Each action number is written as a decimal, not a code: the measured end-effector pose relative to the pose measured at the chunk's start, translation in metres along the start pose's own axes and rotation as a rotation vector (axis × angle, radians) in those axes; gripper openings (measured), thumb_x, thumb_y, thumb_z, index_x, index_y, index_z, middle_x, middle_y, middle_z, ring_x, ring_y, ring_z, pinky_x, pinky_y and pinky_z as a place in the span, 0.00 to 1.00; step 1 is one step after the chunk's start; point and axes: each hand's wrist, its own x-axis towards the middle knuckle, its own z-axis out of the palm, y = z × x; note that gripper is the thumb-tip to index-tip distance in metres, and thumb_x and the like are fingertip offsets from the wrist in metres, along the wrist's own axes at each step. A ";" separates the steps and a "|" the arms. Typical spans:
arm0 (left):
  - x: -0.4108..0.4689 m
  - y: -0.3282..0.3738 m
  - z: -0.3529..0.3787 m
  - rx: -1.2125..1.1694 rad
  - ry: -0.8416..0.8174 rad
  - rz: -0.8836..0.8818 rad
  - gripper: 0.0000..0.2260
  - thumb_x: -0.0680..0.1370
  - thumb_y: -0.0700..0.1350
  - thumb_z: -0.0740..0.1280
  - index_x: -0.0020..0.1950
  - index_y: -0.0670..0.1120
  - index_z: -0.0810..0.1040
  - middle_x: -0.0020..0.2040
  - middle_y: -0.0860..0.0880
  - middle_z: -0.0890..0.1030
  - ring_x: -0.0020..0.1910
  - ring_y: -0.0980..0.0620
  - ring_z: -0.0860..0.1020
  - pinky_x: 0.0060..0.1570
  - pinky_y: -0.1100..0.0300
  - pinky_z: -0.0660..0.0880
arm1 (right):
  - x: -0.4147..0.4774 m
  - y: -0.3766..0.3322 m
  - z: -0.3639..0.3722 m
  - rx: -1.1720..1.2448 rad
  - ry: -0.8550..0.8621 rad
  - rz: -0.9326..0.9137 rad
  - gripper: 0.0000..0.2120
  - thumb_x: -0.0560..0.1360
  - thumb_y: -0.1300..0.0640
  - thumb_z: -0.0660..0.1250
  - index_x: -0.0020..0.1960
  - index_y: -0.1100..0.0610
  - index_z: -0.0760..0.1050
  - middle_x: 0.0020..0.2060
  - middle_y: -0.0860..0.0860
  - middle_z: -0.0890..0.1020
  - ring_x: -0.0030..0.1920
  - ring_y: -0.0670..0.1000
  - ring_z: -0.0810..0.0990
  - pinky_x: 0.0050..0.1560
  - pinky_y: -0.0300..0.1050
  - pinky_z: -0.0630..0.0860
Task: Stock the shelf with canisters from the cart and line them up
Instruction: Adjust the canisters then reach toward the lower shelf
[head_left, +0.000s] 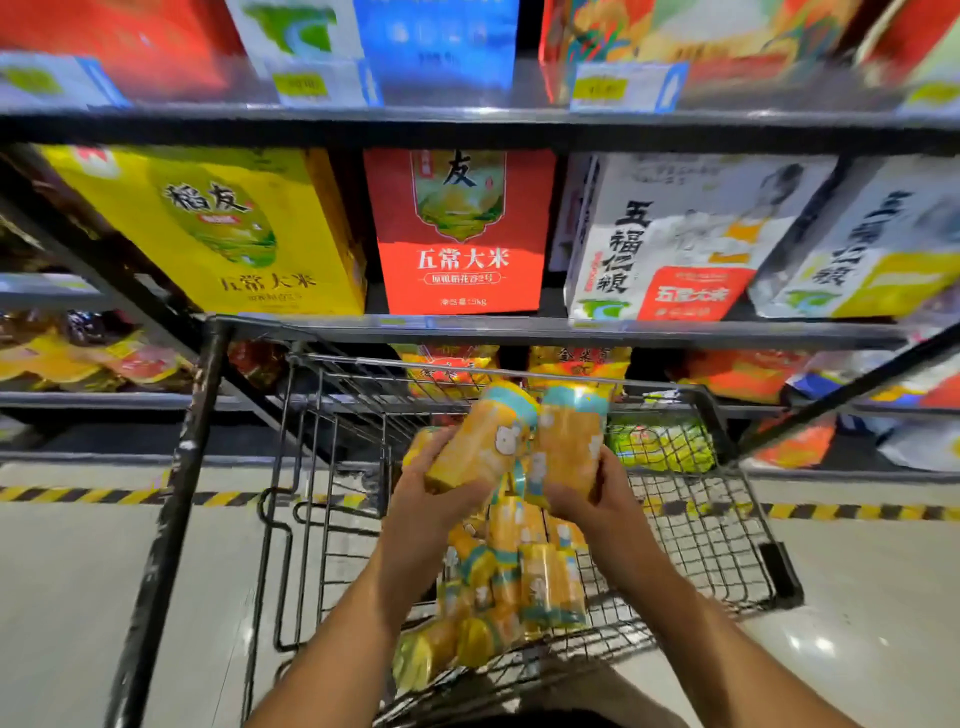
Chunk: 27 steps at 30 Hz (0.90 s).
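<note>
Shelving of dark grey metal (519, 332) spans the view from nine to three o'clock, its middle tier carrying a yellow rice box (218, 228), a red rice box (460, 234) and white rice boxes (670, 239). Below it, at six o'clock, a grey wire shopping cart (701, 519) stands on the pale floor, its front rim just short of the lower tier. A heap of orange cylindrical canisters with teal caps (519, 566) lies jumbled in the basket, long axes pointing many ways.

Two bare forearms rise from five and seven o'clock and converge above the heap. The left hand (441, 499) has its fingers wrapped around the base of one orange canister (483, 441), whose long axis tilts toward one o'clock, teal cap uppermost. The right hand (597, 493) clasps the bottom of a second orange canister (571, 436), nearly upright with cap toward twelve o'clock, leaning slightly right. The two held canisters touch near their caps, raised above the cart's front rim, with the lower tier's yellow bags (576, 364) directly behind them at twelve o'clock. Motion blur softens the labels.
</note>
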 end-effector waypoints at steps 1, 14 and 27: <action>-0.006 0.003 -0.001 0.021 -0.036 0.011 0.34 0.63 0.48 0.81 0.68 0.54 0.77 0.60 0.45 0.83 0.57 0.43 0.83 0.54 0.41 0.80 | -0.010 -0.002 0.002 0.014 0.009 -0.018 0.31 0.69 0.54 0.76 0.69 0.52 0.69 0.54 0.47 0.85 0.55 0.48 0.85 0.48 0.43 0.81; -0.046 0.030 0.018 0.265 -0.613 -0.113 0.34 0.69 0.28 0.75 0.72 0.46 0.70 0.63 0.40 0.81 0.61 0.38 0.80 0.57 0.39 0.79 | -0.096 -0.038 -0.041 -0.064 -0.135 -0.106 0.35 0.70 0.63 0.79 0.72 0.52 0.68 0.62 0.50 0.83 0.62 0.53 0.82 0.57 0.50 0.81; -0.069 0.048 0.211 0.282 -0.498 0.083 0.34 0.58 0.53 0.81 0.61 0.50 0.76 0.48 0.47 0.86 0.47 0.47 0.85 0.45 0.49 0.81 | -0.171 -0.031 -0.188 0.359 0.260 -0.263 0.49 0.56 0.52 0.81 0.74 0.51 0.67 0.59 0.55 0.84 0.55 0.56 0.84 0.48 0.46 0.81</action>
